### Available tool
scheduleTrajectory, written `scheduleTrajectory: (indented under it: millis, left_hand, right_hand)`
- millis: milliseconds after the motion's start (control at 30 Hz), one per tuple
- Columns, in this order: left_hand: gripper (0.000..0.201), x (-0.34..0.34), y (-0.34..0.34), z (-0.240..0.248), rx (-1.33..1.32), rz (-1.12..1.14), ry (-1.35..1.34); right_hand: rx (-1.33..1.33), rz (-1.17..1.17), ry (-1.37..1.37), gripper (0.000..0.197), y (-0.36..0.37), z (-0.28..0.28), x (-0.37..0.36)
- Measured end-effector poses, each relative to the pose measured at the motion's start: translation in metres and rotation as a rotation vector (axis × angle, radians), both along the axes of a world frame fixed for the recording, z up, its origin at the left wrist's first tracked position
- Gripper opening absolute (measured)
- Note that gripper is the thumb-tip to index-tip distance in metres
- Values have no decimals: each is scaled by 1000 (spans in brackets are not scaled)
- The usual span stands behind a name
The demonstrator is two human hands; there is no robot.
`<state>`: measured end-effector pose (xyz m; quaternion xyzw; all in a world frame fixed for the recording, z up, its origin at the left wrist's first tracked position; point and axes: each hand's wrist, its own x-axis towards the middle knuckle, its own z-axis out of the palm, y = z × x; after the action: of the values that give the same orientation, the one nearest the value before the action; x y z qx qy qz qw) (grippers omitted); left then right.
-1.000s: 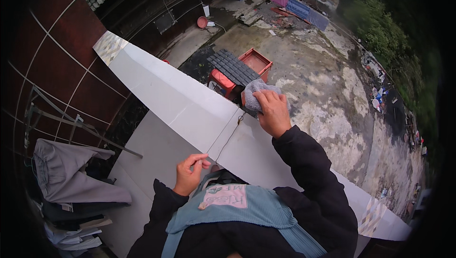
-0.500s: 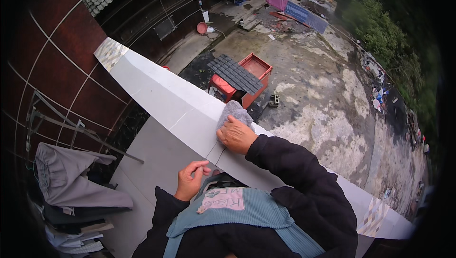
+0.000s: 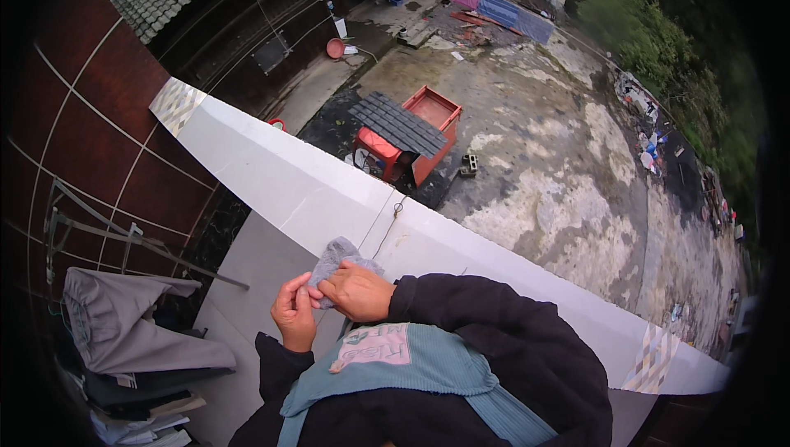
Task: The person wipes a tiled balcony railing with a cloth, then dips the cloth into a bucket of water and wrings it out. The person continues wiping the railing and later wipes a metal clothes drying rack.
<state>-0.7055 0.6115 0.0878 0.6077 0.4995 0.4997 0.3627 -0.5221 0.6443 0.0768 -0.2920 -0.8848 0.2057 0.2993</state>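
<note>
My right hand (image 3: 360,291) is closed on a crumpled grey cloth (image 3: 336,254) at the near edge of the white tiled ledge (image 3: 280,176). The cloth bunches up beyond the fingers. My left hand (image 3: 295,313) is just left of it, thumb and fingers pinched together at the right fingertips. Whatever those left fingers hold, if anything, is too small to make out. A thin wire with a small loop (image 3: 397,209) lies across the ledge beside a tile joint.
Below the ledge's far side is a concrete yard with a red cart (image 3: 432,110) partly under a grey tile-patterned cover (image 3: 397,124). Grey trousers (image 3: 136,319) hang on a metal rack (image 3: 123,233) at left. Patterned tiles (image 3: 178,105) mark the ledge's end.
My right hand has drawn the cloth from the ledge's far edge back to its near edge, uncovering the wire loop. My left hand has moved slightly left, and the two hands now meet.
</note>
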Motion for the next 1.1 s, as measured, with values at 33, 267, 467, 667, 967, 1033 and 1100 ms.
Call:
scheduleTrajectory:
  millis: [33,267,467,667,967,1033,1100]
  left_hand:
    - [25,-4,-1,6,48,65,-17]
    - [27,-29,-4,19,103,255,9]
    - [24,-22,-4,8,-26,107,43]
    - [25,-9,-2,12,-100,27,100]
    - [25,-2,2,6,-155,-26,154]
    - [25,0,4,5,-162,-40,165]
    - [24,3,6,4,-167,-61,177]
  right_hand:
    - [-132,51,140,21,-2,3,-3]
    - [-49,-16,-114,34,8,20,29]
    - [126,-109,-94,23,-17,-22,59]
    - [100,-171,-79,20,-29,-14,79]
    - [37,-360,-225,15,-50,-6,129]
    - [20,-454,-242,20,-55,-1,135]
    - [21,-477,-156,26,-56,1,129]
